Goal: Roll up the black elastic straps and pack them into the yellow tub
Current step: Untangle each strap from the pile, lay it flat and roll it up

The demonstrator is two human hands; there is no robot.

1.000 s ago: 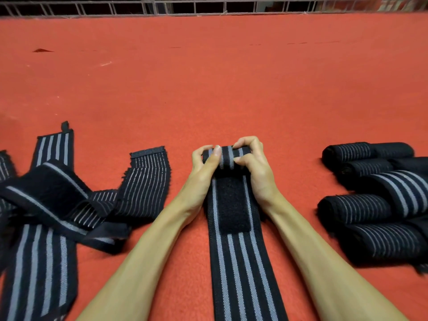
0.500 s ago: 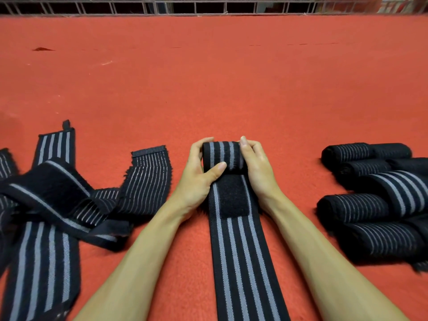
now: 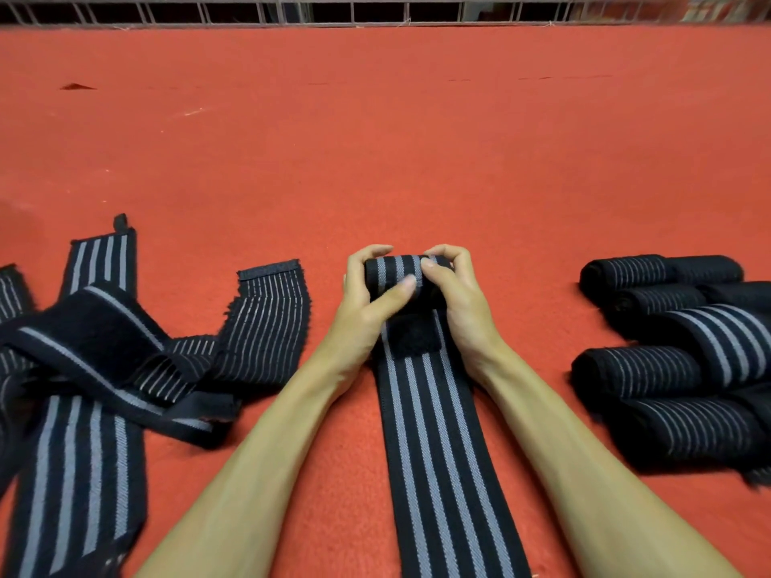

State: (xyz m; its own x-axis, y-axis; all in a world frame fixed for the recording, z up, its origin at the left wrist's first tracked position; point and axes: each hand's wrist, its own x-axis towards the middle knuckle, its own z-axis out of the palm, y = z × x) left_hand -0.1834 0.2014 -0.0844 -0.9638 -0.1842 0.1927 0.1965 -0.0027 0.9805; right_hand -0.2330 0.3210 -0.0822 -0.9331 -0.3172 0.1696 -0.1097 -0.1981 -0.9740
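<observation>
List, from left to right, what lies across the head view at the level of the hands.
Heap of unrolled straps → left hand → half-rolled strap, gripped by both hands → right hand → pile of rolled straps.

A single wide-angle camera sat on the person's head and looked forward and down across the red surface (image 3: 375,139). It was close above the bare forearms, which came in from the bottom edge and met at the left grip (image 3: 367,302) and right grip (image 3: 459,302), just below the middle of the frame, both clasped round the half-rolled strap (image 3: 434,431). That strap ran from the bottom edge straight away from the lens. The loose straps (image 3: 104,335) at the left and the rolled straps (image 3: 642,369) at the right were cut by the frame's edges. Far off, the metal railing (image 3: 375,12) ran along the top edge, behind the surface's far side.
</observation>
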